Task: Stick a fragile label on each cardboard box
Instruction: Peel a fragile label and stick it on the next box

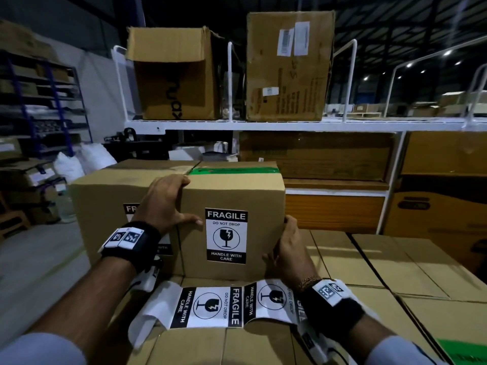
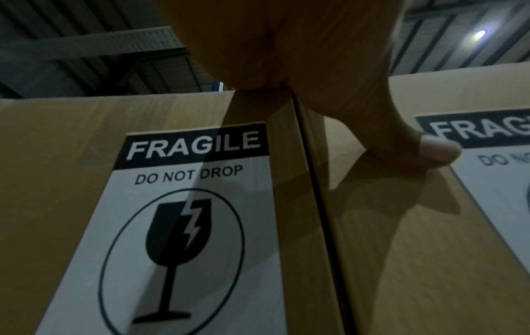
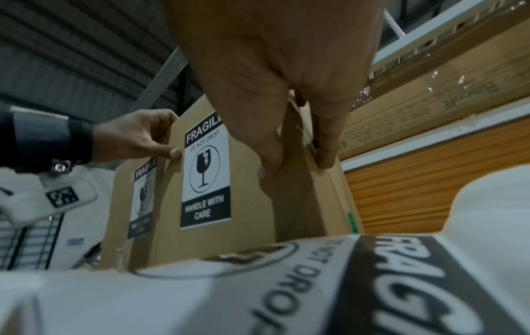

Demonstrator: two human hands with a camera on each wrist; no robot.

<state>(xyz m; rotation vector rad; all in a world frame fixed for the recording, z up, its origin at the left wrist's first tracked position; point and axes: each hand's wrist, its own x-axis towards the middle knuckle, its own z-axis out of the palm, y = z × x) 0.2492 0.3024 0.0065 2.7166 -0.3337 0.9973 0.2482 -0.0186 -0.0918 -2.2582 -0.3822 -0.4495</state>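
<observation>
Boxes upright [image 1: 237,196] — two, each labelled; both hands [image 1: 163,201] gripping one.

Label [image 1: 226,235] on front box [image 1: 261,206]: "FRAGILE / DO NOT DROP / HANDLE WITH CARE". Same wording on label strip [image 1: 210,306] lying below. Neighbouring box label [image 2: 183,204]: "FRAGILE", "DO NOT DROP".

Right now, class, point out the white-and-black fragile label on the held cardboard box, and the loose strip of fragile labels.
fragile label [image 1: 226,235], head view, glass symbol.
strip of labels [image 1: 208,306], head view, left label's centre.
</observation>
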